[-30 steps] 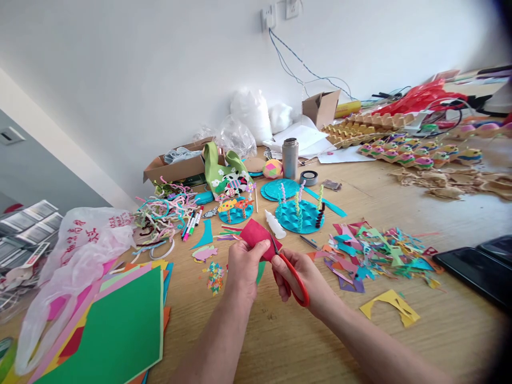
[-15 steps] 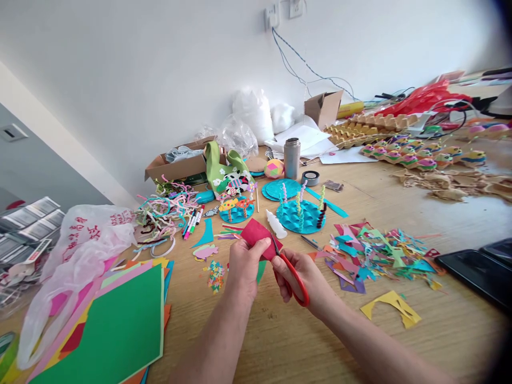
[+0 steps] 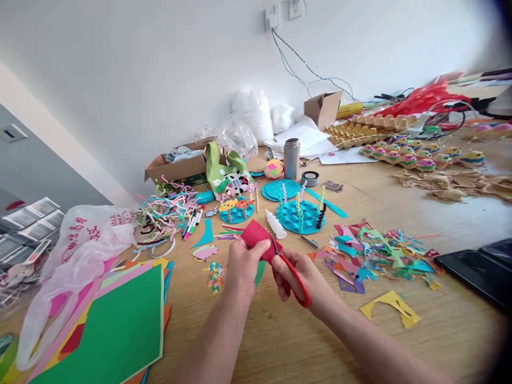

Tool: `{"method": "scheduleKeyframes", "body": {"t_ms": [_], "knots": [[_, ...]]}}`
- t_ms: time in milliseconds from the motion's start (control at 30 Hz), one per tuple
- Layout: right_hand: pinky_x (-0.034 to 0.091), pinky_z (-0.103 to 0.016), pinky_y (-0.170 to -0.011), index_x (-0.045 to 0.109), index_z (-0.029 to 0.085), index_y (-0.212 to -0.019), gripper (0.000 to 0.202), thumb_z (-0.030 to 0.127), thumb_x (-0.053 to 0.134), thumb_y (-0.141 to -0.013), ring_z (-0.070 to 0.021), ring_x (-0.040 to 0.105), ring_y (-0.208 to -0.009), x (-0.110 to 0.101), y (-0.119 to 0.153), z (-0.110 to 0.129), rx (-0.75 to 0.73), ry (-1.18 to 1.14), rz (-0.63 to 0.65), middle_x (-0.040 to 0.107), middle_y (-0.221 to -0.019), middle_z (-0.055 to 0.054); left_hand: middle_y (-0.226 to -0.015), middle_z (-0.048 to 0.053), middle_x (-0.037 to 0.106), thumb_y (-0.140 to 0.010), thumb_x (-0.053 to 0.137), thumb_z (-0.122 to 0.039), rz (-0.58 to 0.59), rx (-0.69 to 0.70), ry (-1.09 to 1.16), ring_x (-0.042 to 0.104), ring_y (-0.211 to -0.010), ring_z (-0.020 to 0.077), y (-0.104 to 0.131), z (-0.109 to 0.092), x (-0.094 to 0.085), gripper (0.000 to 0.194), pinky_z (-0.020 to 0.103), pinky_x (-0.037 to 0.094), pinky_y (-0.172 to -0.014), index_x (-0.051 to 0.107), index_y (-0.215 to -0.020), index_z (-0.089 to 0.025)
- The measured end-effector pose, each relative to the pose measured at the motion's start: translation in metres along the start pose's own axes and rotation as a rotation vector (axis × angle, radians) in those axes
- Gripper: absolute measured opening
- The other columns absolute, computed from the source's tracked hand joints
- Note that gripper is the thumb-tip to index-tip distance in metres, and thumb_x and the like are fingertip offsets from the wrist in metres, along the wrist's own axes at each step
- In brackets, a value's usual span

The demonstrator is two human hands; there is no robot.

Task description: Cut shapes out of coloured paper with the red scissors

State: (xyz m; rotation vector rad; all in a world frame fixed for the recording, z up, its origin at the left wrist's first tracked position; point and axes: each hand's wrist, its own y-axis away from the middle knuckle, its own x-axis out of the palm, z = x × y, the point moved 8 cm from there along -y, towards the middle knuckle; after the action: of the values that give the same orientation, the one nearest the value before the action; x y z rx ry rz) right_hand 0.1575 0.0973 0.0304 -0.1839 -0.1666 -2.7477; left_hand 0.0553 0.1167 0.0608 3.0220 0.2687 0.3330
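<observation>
My left hand (image 3: 245,266) pinches a piece of red paper (image 3: 255,233), its thumb on top. My right hand (image 3: 298,274) grips red-handled scissors (image 3: 301,288), fingers through the loops. The blades meet the paper's right edge near my left thumb; whether they are fully closed is too small to tell. A green paper scrap (image 3: 261,272) lies on the table just under the hands. Beyond them rest a white glue bottle (image 3: 276,224) and a blue disc (image 3: 301,216) with twisted pipe cleaners standing on it.
Colored paper sheets (image 3: 116,320) and a plastic bag (image 3: 86,240) lie at left, pipe cleaners (image 3: 168,213) behind. Paper scraps (image 3: 380,253), a yellow cutout (image 3: 391,308) and a black phone (image 3: 472,277) are at right. A metal bottle (image 3: 292,159) stands at the back.
The scissors' handles have shifted very slightly down and right with my right hand. My left hand still holds the red paper in nearly the same place.
</observation>
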Motion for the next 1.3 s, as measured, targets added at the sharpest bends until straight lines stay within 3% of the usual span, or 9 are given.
{"method": "scheduleKeyframes", "body": {"t_ms": [400, 900, 1300], "knots": [[0.038, -0.02, -0.037, 0.044, 0.021, -0.07, 0.049, 0.068, 0.055, -0.078, -0.009, 0.049, -0.035, 0.0006, 0.0013, 0.0052, -0.001, -0.007, -0.013, 0.051, -0.046, 0.006, -0.058, 0.001, 0.061, -0.061, 0.071, -0.026, 0.028, 0.004, -0.019, 0.054, -0.056, 0.0131, 0.0001, -0.0002, 0.0005, 0.015, 0.025, 0.043, -0.058, 0.063, -0.061, -0.014], [0.037, -0.019, -0.036, 0.044, 0.02, -0.069, 0.055, 0.071, 0.061, -0.07, -0.008, 0.049, -0.034, -0.0016, 0.0008, 0.0017, 0.044, -0.017, -0.035, 0.049, -0.045, 0.007, -0.056, -0.001, 0.057, -0.062, 0.071, -0.026, 0.037, -0.013, -0.054, 0.05, -0.054, 0.0114, -0.0003, 0.0014, -0.0002, 0.017, 0.024, 0.041, -0.056, 0.058, -0.061, -0.015], [0.036, -0.018, -0.035, 0.045, 0.019, -0.07, 0.052, 0.069, 0.061, -0.073, -0.0077, 0.049, -0.034, -0.0009, 0.0, -0.0013, 0.032, -0.029, -0.023, 0.05, -0.045, 0.007, -0.057, -0.001, 0.057, -0.062, 0.07, -0.026, 0.029, -0.016, -0.066, 0.05, -0.055, 0.0117, -0.0019, 0.0018, -0.0005, 0.016, 0.025, 0.041, -0.057, 0.059, -0.062, -0.014]]}}
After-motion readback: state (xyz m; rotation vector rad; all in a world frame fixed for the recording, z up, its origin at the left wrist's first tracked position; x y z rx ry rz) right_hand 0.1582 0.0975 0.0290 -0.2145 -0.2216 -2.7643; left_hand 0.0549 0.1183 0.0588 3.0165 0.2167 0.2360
